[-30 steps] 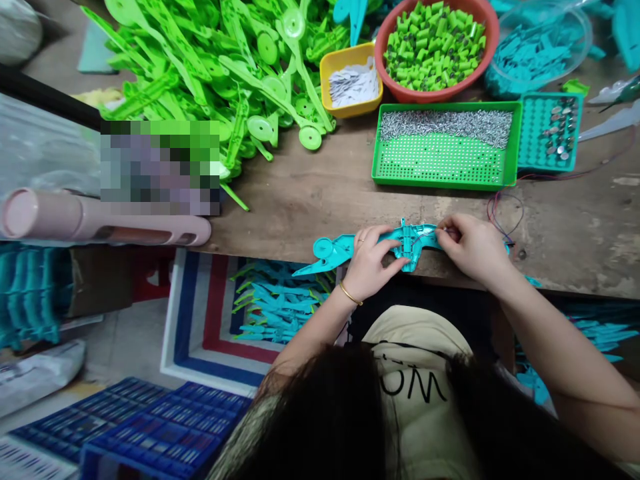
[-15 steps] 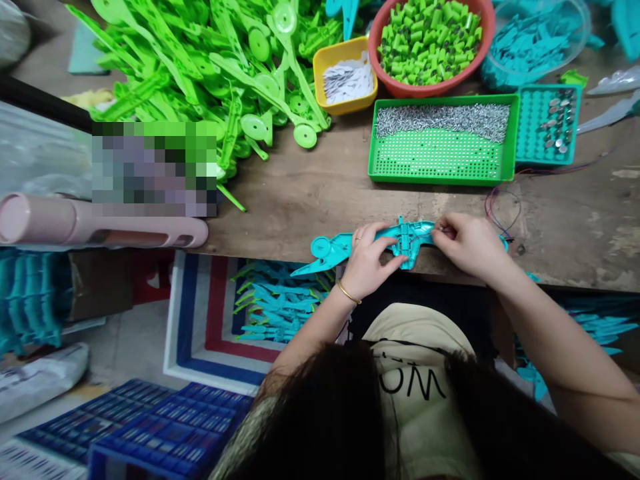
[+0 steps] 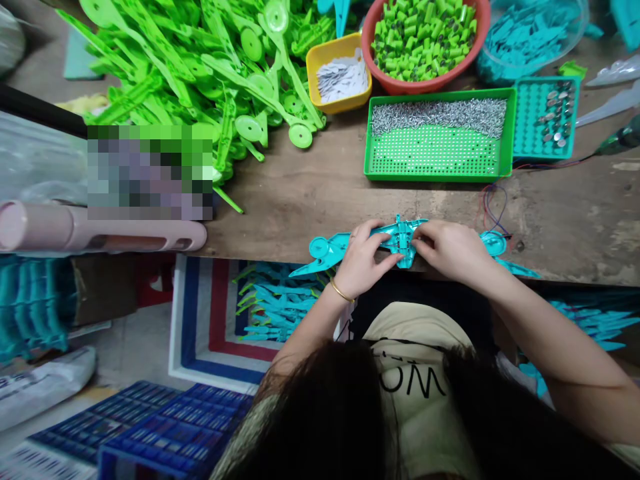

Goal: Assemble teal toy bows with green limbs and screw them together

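Observation:
A long turquoise plastic part [image 3: 404, 243] lies along the front edge of the wooden table, its round-ended, pointed arms reaching out to both sides. My left hand [image 3: 363, 260] holds it left of its ribbed middle, fingers on top and thumb near the lower edge. Just right of that middle, my right hand [image 3: 445, 247] is closed in a pinch at the part; what lies between its fingertips is hidden. Thin red and blue wires [image 3: 495, 205] loop on the table by the part's right end.
Behind the part stands a green tray [image 3: 440, 177] of small metal pins, beside a turquoise tray [image 3: 523, 120] with silvery discs. Further back are a yellow bowl [image 3: 313, 70] of white slips and a red bowl [image 3: 367, 47] of green motor-like pieces. Green parts [image 3: 250, 127] pile up left, near a pink bottle [image 3: 125, 228].
My right hand has moved left along the turquoise part to its middle, uncovering more of the right end. My left hand keeps its hold. A dark tool tip shows at the right edge.

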### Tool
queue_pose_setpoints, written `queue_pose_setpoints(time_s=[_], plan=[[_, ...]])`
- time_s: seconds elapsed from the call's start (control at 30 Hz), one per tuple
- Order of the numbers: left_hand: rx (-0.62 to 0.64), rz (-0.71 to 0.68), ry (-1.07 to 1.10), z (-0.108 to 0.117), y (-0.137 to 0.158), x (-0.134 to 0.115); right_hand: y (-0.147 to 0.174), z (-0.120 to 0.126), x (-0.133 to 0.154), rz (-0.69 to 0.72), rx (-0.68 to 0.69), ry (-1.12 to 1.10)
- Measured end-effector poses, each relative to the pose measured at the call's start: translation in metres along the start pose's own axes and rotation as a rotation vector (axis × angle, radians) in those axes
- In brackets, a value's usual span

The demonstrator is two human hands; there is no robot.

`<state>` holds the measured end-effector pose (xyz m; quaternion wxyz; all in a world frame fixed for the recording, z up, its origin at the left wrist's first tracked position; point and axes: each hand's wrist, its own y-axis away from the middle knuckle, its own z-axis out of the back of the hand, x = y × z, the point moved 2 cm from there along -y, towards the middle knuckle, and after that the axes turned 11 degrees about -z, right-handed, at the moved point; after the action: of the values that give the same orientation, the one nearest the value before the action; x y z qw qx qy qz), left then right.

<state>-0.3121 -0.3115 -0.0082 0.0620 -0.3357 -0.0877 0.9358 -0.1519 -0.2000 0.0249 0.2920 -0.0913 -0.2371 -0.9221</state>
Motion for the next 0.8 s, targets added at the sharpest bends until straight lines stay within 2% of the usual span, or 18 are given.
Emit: queue_pose_setpoints(time_s=[0.13, 0.2, 0.27, 0.47, 0.67, 0.8], plan=[[0.17, -0.076, 0.004, 0.014, -0.005, 0.011, -0.001, -0.003, 0.004, 0.007, -0.007, 0.066], [0.2, -0.098, 0.01, 0.019, -0.006, 0.015, -0.001, -0.003, 0.003, 0.004, 0.005, 0.081], [0.159, -0.081, 0.003, 0.022, -0.006, 0.016, -0.001, -0.004, 0.001, 0.008, 0.015, 0.077], [-0.135, 0.065, -0.036, 0.021, 0.005, 0.019, 0.005, -0.003, -0.006, 0.128, 0.007, 0.051], [-0.202, 0.095, 0.016, 0.014, 0.007, 0.021, 0.013, -0.003, 0.0, 0.3, 0.042, 0.274], [-0.228, 0.136, 0.007, 0.015, 0.006, 0.023, 0.017, -0.008, 0.006, 0.393, 0.002, 0.42]])
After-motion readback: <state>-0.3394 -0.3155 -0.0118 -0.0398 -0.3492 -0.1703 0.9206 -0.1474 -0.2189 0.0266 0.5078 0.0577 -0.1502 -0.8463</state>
